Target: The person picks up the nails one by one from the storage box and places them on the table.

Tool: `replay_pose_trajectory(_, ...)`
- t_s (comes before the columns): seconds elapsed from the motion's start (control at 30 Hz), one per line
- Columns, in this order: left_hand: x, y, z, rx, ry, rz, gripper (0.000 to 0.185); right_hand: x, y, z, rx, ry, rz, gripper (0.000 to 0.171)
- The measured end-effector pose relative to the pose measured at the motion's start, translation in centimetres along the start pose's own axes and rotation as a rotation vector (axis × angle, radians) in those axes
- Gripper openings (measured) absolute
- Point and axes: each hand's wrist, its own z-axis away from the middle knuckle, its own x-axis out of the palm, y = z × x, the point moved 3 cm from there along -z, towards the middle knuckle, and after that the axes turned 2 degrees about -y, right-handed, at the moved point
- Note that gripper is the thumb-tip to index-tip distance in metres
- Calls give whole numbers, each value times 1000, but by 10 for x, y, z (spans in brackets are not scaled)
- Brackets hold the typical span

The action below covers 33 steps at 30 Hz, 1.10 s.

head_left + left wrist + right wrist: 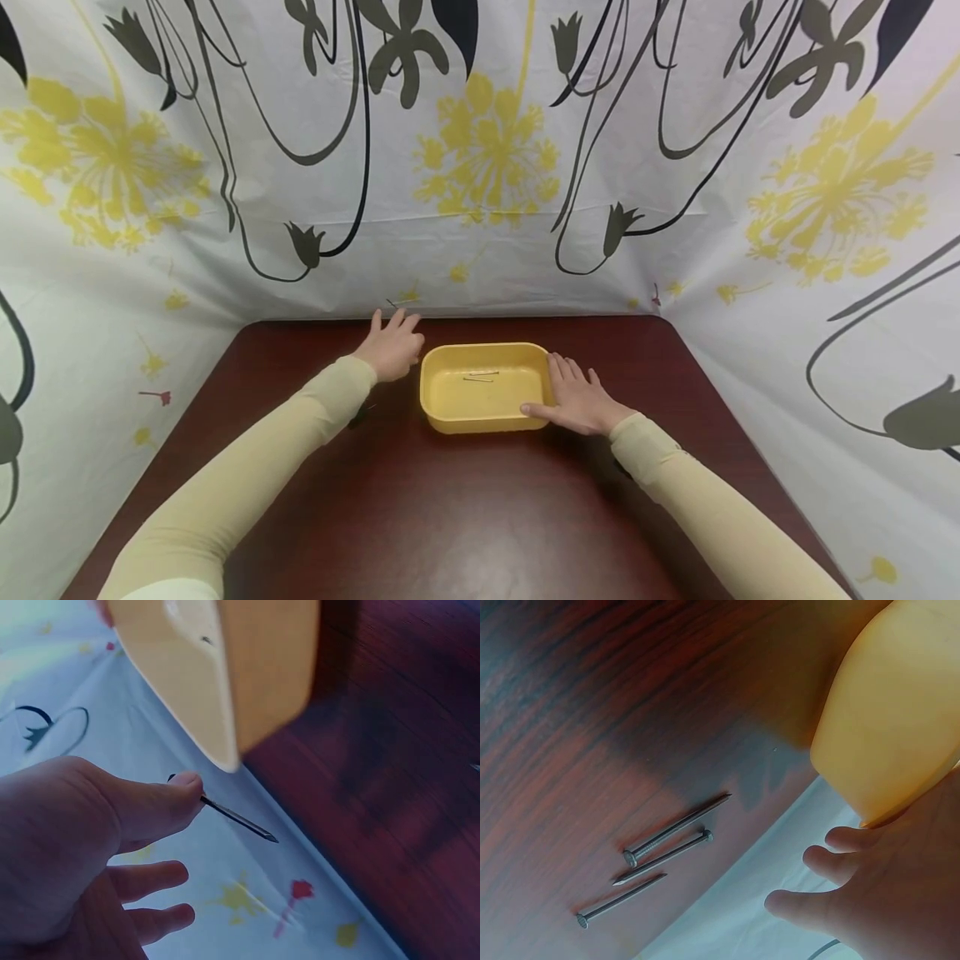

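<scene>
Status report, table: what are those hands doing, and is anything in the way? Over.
Left hand pinches a nail beside the yellow tray. Right hand on its right edge. Two nails inside; nothing visibly in the way.

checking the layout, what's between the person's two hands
The yellow tray, two nails inside, and a strip of tabletop by the left hand, in the head view.

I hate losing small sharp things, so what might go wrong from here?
The nail could slip and drop: the left hand pinches it near its head, beside the yellow box rather than over it.

Its pointed tip sticks out, so it might prick someone.

Three loose nails lie near the edge of the table; a bump could perhaps roll one off.
</scene>
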Motion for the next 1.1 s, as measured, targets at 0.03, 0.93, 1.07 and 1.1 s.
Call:
replay_pose_trajectory(0.03,2,-4,1,-11,-5,1,12,0,0,0,1,1,0,125)
replay_pose_trajectory(0.93,59,-80,44,-188,-165,144,27,3,2,-2,6,-10,-4,127)
replay_pose_trajectory(1.07,66,-80,44,-179,-173,150,28,2,3,-2,6,-7,-5,127)
replay_pose_trajectory(1.1,68,-81,43,-176,-176,151,29,2,3,-3,7,-8,-3,126)
